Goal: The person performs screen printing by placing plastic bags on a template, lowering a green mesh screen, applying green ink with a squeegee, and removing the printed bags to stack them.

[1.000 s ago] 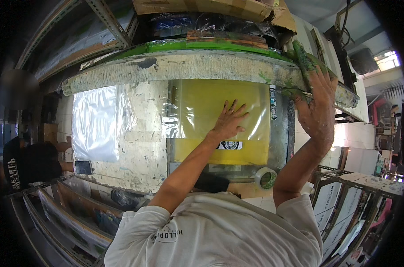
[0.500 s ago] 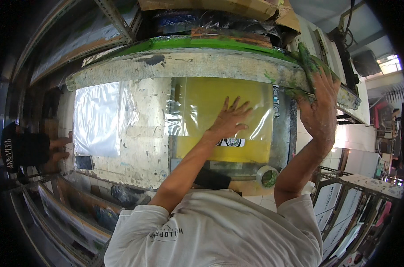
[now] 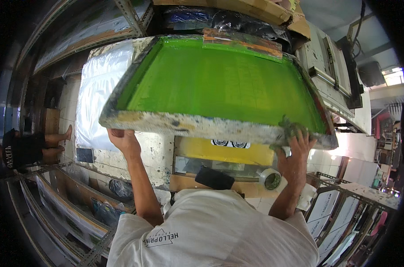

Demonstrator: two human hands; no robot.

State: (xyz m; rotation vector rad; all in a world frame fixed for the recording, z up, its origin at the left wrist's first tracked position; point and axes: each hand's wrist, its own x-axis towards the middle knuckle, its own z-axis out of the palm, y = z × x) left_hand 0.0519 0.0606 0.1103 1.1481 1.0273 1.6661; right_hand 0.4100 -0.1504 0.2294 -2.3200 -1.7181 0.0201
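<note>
A large printing screen frame [image 3: 184, 123] with a bright green mesh [image 3: 219, 84] is tilted down over the worktable. My left hand [image 3: 124, 140] grips the underside of the frame's near rail at its left end. My right hand [image 3: 295, 149] holds the same rail near its right corner, together with a green-stained rag [image 3: 287, 131]. Below the frame a yellow sheet [image 3: 224, 153] with small round black-and-white prints lies on the table. The clear plastic bag that lay on it is hidden by the frame.
A stack of clear plastic bags [image 3: 97, 98] lies left on the paint-stained table [image 3: 148, 153]. A tape roll [image 3: 270, 178] and a black block [image 3: 214, 178] sit at the near edge. Another person [image 3: 30, 144] stands far left. Metal racks [image 3: 344, 209] flank me.
The screen frame has swung down from raised toward the table. My left hand left the plastic bag on the yellow sheet and took the frame's left end; my right hand came down with the frame.
</note>
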